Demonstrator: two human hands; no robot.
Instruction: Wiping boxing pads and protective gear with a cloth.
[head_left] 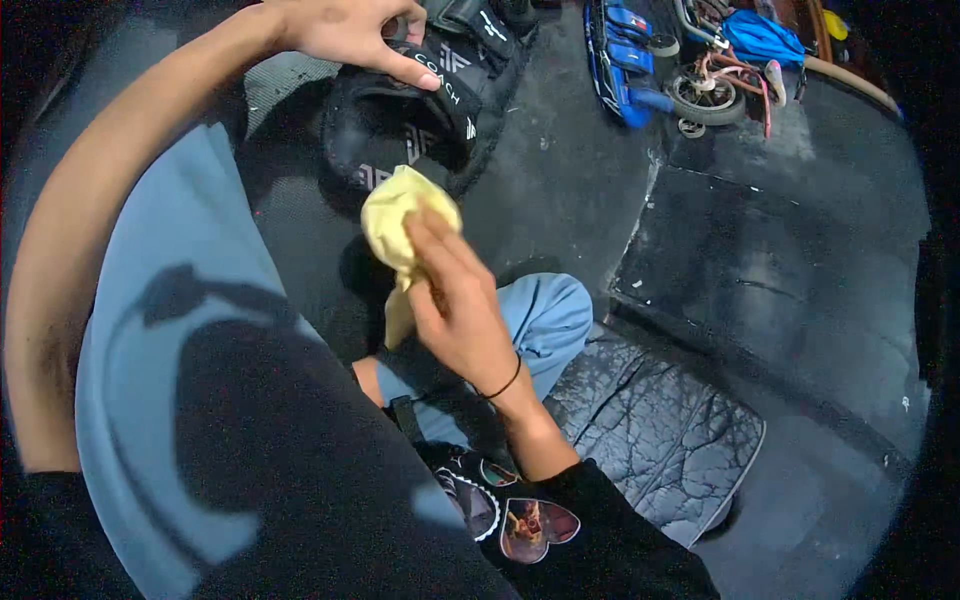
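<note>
At the top, my left hand (pixel 345 30) grips the strap of a black padded piece of sports gear (pixel 345 140) with white printed marks, its thumb lying over the strap. The gear rests on the dark floor beyond my knees. My right hand (pixel 460 300) holds a crumpled pale yellow cloth (pixel 395 215) bunched under its fingers. The cloth is at the near edge of the gear; whether it touches cannot be told. The right hand is slightly blurred.
A cracked black cushion (pixel 660 430) lies to the right of my blue-trousered leg (pixel 550 315). Farther off stand blue pads (pixel 625 60), a small pink bicycle (pixel 710 95) and a blue cloth bundle (pixel 762 38). Dark mats (pixel 770 270) with a seam cover the floor at right.
</note>
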